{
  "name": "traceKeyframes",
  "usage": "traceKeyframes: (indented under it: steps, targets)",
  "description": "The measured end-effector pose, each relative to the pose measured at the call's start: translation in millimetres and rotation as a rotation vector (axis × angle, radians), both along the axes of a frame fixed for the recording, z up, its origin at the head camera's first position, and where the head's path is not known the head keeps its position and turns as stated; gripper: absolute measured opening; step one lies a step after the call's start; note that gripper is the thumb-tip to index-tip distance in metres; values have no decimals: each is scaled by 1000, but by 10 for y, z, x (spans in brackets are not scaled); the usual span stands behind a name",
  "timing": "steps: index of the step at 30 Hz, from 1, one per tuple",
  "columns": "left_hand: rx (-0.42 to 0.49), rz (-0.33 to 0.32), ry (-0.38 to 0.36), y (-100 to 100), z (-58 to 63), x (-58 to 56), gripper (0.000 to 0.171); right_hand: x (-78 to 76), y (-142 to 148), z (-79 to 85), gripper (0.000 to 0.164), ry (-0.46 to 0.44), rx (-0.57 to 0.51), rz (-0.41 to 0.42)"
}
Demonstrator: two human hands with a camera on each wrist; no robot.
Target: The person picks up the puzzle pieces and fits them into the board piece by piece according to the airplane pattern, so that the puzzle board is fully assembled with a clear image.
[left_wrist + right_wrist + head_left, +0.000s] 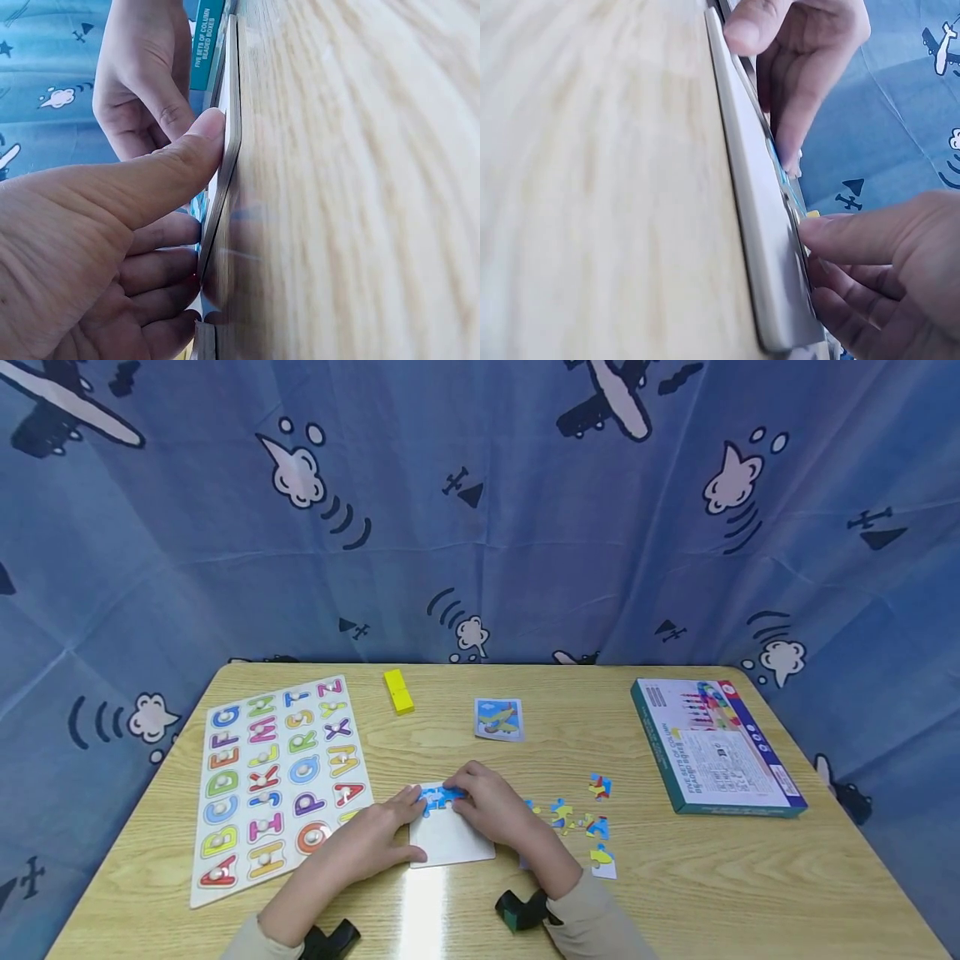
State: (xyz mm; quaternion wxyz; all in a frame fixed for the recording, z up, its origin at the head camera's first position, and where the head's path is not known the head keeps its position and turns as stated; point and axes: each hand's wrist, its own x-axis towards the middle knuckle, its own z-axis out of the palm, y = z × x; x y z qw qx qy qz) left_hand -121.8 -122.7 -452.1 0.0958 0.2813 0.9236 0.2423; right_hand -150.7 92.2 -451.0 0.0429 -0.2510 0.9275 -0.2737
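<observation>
A pale square puzzle board point(453, 839) lies on the table, with joined blue jigsaw pieces point(435, 800) along its far edge. My left hand point(378, 837) is at the board's left side. Its thumb rests against the near left edge, and its forefinger touches the blue pieces. At the far right corner my right hand point(491, 802) pinches a puzzle piece between thumb and fingers, and the fingers hide much of that piece. In the right wrist view the right thumb point(825, 234) lies close by the row of pieces. Loose puzzle pieces point(597, 827) lie to the right.
A picture card of a yellow plane point(498, 719) lies beyond the board. An alphabet board point(281, 785) with knobbed letters is at the left, beside yellow blocks point(398, 691). A flat green-sided box point(716, 747) lies at the right. Behind the table hangs a blue curtain point(480, 527).
</observation>
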Motion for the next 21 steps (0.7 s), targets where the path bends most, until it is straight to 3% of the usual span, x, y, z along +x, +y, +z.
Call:
traceKeyframes:
  steps: [12, 21]
  targets:
    - [3, 5, -16, 8, -7, -11, 70, 15, -41, -51, 23, 15, 11, -43]
    - [-9, 13, -8, 8, -1, 8, 70, -5, -8, -43, 26, 11, 5, 6]
